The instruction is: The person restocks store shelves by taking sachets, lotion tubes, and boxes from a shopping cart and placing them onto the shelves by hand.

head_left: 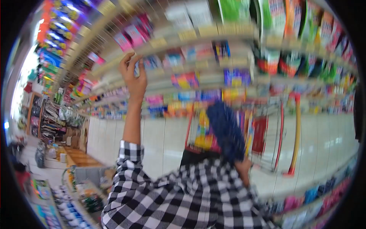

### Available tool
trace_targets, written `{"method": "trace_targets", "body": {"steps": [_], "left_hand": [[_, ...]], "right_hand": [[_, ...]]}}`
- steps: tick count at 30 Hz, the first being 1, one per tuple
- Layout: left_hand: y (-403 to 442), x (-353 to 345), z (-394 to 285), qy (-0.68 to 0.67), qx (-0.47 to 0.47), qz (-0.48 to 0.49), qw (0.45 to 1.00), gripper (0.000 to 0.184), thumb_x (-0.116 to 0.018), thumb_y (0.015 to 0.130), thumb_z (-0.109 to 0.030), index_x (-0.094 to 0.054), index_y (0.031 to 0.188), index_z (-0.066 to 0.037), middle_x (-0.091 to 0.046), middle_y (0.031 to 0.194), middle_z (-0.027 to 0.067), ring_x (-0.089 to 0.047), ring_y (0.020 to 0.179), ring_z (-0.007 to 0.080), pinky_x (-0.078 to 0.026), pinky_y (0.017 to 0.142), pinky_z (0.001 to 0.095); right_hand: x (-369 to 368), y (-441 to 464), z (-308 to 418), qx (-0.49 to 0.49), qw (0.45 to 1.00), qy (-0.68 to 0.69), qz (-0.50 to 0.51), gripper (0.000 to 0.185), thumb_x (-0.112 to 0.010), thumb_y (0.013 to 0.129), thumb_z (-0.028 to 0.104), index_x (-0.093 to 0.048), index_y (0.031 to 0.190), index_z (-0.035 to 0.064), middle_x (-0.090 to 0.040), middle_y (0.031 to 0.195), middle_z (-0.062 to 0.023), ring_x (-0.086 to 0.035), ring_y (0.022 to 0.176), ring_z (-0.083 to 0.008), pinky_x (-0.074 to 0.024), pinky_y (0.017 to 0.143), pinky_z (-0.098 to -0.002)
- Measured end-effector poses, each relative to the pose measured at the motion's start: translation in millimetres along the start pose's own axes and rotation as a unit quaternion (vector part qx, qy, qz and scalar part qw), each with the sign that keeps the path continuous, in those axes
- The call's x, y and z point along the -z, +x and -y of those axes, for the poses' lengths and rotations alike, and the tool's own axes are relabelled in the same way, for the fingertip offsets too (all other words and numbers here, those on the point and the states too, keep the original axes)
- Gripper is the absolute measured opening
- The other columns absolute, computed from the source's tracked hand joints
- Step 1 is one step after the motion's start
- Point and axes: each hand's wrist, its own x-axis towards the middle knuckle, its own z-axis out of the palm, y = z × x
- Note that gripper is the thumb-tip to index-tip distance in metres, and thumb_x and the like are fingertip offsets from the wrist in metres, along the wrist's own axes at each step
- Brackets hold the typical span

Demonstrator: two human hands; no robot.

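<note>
My left hand (134, 78) is raised in front of the shelves, its fingers bent and apart with nothing seen between them. Just beyond its fingertips, pink packs (133, 36) stand on a shelf (167, 44). Low at my right side, my right hand (243, 170) is closed at the lower end of a dark blue fluffy duster (227, 131). The duster tilts up and to the left; its handle is hidden. Motion blurs much of the shelf stock.
A shopping cart (281, 133) with red parts and a yellow handle (297, 133) stands right of the duster. Colourful packs fill the shelves ahead, with green bags (234, 10) at the top. More shelving (305, 213) lies at the lower right. Pale tiles (164, 129) cover the floor.
</note>
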Motion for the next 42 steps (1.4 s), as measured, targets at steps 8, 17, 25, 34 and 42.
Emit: {"method": "trace_targets", "body": {"steps": [8,17,25,34,42], "left_hand": [[-313.2,-81.1,-11.2,-0.195,0.150,0.532,0.811,0.051,-0.063,0.072,0.002,-0.055,0.121,-0.009,-0.018,0.149,0.0228,-0.018,0.139,0.0383,-0.022,0.113,0.0414],[-478.3,-76.4,-11.3,-0.064,0.259,0.755,0.599,0.043,-0.038,0.093,-0.039,-0.060,0.115,-0.009,-0.050,0.131,0.0155,-0.038,0.130,0.0322,-0.032,0.106,0.0385],[-483.0,-75.1,-31.3,-0.087,0.210,0.838,0.495,0.042,-0.032,0.091,-0.043,-0.062,0.113,-0.022,-0.057,0.123,0.0125,-0.048,0.121,0.0277,-0.022,0.112,0.0422],[-514.2,-80.7,-37.6,-0.098,0.166,0.827,0.528,0.090,-0.052,0.082,-0.057,-0.017,0.146,-0.004,-0.010,0.151,0.0231,-0.005,0.140,0.0396,-0.013,0.113,0.0478],[-563.1,-154.4,-7.5,-0.102,0.219,0.662,0.709,0.082,-0.067,0.074,-0.012,-0.022,0.143,-0.004,-0.034,0.140,0.0169,-0.033,0.130,0.0370,-0.031,0.106,0.0467]], "right_hand": [[22.4,-2.4,48.9,0.052,0.996,0.077,0.011,0.052,-0.078,0.059,0.033,-0.065,0.102,0.0073,-0.068,0.084,-0.0174,-0.065,0.080,-0.0362,-0.0512,0.071,-0.0418],[31.5,-6.7,67.2,0.005,0.995,0.100,-0.025,0.035,-0.075,0.064,0.025,-0.067,0.089,0.0018,-0.067,0.085,-0.0186,-0.065,0.082,-0.0359,-0.0499,0.074,-0.0415],[26.2,-8.2,22.1,0.007,0.996,0.089,-0.004,0.036,-0.077,0.061,0.027,-0.067,0.087,0.0028,-0.068,0.080,-0.0161,-0.066,0.076,-0.0336,-0.0503,0.071,-0.0388],[46.8,-18.4,28.0,0.075,0.990,0.104,0.063,0.037,-0.072,0.061,0.024,-0.066,0.090,0.0023,-0.068,0.082,-0.0161,-0.066,0.076,-0.0336,-0.0505,0.070,-0.0388],[35.5,-22.8,31.8,0.110,0.985,0.118,0.060,0.036,-0.068,0.060,0.024,-0.063,0.087,0.0005,-0.066,0.074,-0.0122,-0.065,0.067,-0.0272,-0.0503,0.066,-0.0345]]}}
